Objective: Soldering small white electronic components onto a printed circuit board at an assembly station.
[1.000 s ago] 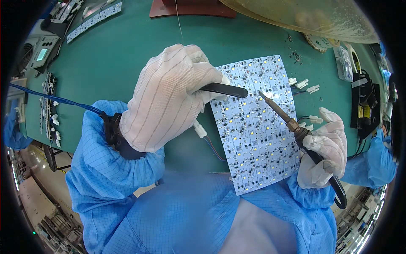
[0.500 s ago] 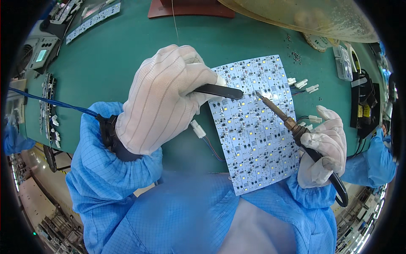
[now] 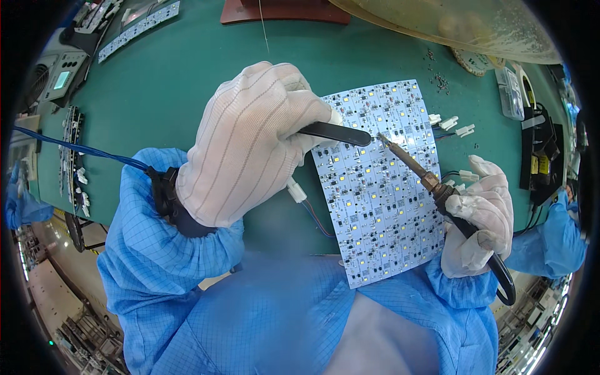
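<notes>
A white LED circuit panel (image 3: 381, 206) lies on the green mat (image 3: 187, 94), its near edge over my lap. My left hand (image 3: 250, 144), in a striped white glove, grips black tweezers (image 3: 334, 133) whose tip rests on the panel's upper part. My right hand (image 3: 478, 219), also gloved, holds a soldering iron (image 3: 431, 181) by its black handle. The iron's tip meets the tweezers' tip on the panel. A white connector with thin wires (image 3: 297, 190) lies just left of the panel, below my left hand.
Small white connectors (image 3: 450, 123) lie right of the panel. A dark holder with parts (image 3: 539, 156) stands at the right edge. A grey meter (image 3: 59, 75) and board strips (image 3: 137, 28) sit at the far left. A blue cable (image 3: 75, 149) runs to my left wrist. A brown pad (image 3: 284, 11) lies at the back.
My left hand and the tweezers have shifted slightly left and up. The iron's tip has moved up the panel to meet the tweezers' tip.
</notes>
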`<act>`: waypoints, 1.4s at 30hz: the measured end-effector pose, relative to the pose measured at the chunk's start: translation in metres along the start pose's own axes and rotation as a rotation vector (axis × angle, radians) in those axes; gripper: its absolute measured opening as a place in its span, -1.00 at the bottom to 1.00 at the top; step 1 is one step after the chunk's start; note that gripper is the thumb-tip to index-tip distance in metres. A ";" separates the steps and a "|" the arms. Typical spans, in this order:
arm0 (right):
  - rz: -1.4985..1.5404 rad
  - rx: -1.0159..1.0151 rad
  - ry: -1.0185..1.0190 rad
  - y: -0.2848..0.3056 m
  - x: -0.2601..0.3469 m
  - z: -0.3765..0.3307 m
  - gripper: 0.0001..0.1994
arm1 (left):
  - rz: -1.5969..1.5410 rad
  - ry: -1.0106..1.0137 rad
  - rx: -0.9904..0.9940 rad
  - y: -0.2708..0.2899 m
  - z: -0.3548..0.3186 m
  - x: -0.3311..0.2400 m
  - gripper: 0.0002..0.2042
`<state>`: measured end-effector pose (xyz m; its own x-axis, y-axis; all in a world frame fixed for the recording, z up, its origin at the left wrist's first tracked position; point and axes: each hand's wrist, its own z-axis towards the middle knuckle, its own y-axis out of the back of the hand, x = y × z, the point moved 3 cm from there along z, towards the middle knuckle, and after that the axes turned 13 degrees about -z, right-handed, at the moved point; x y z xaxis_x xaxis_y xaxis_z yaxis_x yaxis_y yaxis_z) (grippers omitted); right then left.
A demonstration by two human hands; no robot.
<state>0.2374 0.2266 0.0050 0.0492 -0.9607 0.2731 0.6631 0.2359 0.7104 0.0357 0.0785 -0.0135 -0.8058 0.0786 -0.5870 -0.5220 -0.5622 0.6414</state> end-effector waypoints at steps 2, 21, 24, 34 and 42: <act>-0.016 0.013 -0.008 0.001 0.000 -0.001 -0.74 | 0.000 0.012 0.019 -0.001 0.000 0.001 -0.75; 0.033 -0.044 -0.084 0.003 -0.003 -0.006 -0.41 | 0.012 -0.024 0.023 -0.001 0.003 -0.002 -0.73; 0.027 -0.039 -0.083 0.004 -0.004 -0.005 -0.42 | -0.001 -0.028 0.016 -0.002 0.004 -0.002 -0.72; 0.043 -0.018 -0.079 -0.002 -0.005 -0.005 -0.40 | 0.031 0.002 0.034 -0.001 0.000 -0.002 -0.72; -0.010 0.024 -0.144 0.007 -0.002 -0.005 -0.40 | 0.010 -0.017 0.054 -0.003 0.006 -0.002 -0.73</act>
<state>0.2457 0.2293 0.0061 -0.0656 -0.9325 0.3550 0.6452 0.2318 0.7280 0.0368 0.0855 -0.0114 -0.8157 0.0877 -0.5719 -0.5278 -0.5177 0.6734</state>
